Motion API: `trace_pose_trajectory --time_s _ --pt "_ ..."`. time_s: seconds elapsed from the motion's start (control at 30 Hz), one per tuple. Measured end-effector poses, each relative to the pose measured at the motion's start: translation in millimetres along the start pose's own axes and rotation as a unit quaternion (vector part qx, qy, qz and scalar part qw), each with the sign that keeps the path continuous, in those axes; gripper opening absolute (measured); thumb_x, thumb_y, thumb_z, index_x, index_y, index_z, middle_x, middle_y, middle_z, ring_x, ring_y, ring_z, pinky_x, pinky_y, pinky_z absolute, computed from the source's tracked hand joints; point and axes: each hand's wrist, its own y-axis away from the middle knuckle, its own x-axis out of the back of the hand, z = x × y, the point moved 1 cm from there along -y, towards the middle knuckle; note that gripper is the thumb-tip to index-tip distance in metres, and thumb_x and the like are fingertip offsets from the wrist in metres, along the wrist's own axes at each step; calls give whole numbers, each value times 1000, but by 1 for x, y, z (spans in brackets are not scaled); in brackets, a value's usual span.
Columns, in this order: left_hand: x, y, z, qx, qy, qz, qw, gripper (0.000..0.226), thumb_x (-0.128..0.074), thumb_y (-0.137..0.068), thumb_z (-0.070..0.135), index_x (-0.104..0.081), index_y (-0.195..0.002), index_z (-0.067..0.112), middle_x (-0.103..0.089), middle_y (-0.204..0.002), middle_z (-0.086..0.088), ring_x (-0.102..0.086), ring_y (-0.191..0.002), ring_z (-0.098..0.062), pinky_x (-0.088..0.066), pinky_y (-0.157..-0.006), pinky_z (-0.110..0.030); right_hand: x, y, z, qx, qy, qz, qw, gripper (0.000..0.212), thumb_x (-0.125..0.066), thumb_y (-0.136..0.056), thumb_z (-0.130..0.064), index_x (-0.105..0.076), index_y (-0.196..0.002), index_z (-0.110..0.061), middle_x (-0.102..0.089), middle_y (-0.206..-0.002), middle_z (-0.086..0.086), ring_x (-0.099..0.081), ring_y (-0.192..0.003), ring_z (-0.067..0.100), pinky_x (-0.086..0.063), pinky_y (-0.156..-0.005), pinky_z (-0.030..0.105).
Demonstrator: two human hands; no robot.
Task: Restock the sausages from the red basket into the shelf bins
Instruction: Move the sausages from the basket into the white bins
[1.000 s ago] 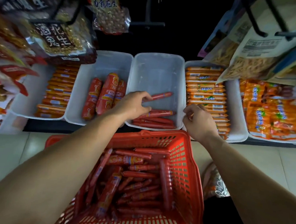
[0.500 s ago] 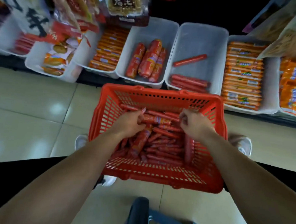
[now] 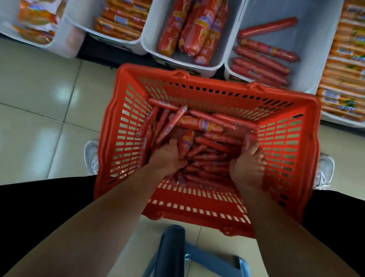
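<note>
The red basket (image 3: pixel 290 133) stands on the floor below the shelf, half full of thin red sausages (image 3: pixel 209 168) and a few thicker labelled ones (image 3: pixel 199 125). Both my hands are down in the pile. My left hand (image 3: pixel 168 158) curls round a few sausages at the left of the heap. My right hand (image 3: pixel 248 168) digs in near the basket's right wall, fingers curled round sausages. Above the basket, a white bin (image 3: pixel 313 39) holds several thin sausages (image 3: pixel 262 64) at its front. The white bin (image 3: pixel 154 21) to its left holds thick sausages (image 3: pixel 193 28).
Bins of orange packets sit at the right (image 3: pixel 355 64) and left (image 3: pixel 121 15). A blue stool frame (image 3: pixel 214 264) is below the basket. My white shoes (image 3: pixel 91 155) flank the basket on the tiled floor (image 3: pixel 38 111).
My hands left the shelf bin, dropped into the basket and sank deeper into the sausages. The view tilted down and moved closer to the basket.
</note>
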Motion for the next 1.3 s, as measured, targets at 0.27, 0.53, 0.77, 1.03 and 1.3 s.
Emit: trace_pose_trajectory --time_s 0.27,0.53,0.77,1.03,1.3 --pt "8 4 -3 37 44 -14 998 76 -75 -78 46 -43 -139 16 -52 -138 -9 -52 -125 -29 -42 -108 -45 2 -7 0 17 -19 -113 993 63 -73 -84 -34 -38 -134 -15 -44 -136 21 -56 -116 44 -50 -89 49" --pt "51 36 8 9 60 55 997 69 -76 -76 35 -47 -137 18 -57 -126 -8 -59 -109 -25 -51 -93 -37 28 7 12 102 -106 -190 971 67 -72 -79 -42 -42 -136 -22 -63 -123 15 -62 -108 38 -48 -87 40" --pt "128 92 34 -38 -9 101 994 70 -80 -72 35 -53 -133 16 -61 -126 -7 -59 -112 -25 -46 -93 -30 110 37 -23 221 -137 -242 935 67 -79 -71 -37 -55 -132 -26 -67 -121 5 -63 -103 23 -46 -84 28" --pt "196 144 37 -86 7 169 982 73 -83 -69 38 -54 -133 18 -63 -123 -4 -62 -106 -22 -49 -91 -31 195 65 -41 271 -202 -128 932 66 -83 -74 -34 -55 -131 -16 -63 -110 3 -62 -104 26 -41 -80 26" --pt "257 125 39 -128 46 225 965 51 -82 -74 29 -59 -119 19 -65 -106 -2 -59 -83 -14 -40 -63 -25 230 25 -98 201 -285 -75 934 70 -78 -76 -28 -45 -137 -22 -64 -110 2 -64 -81 20 -48 -70 30"
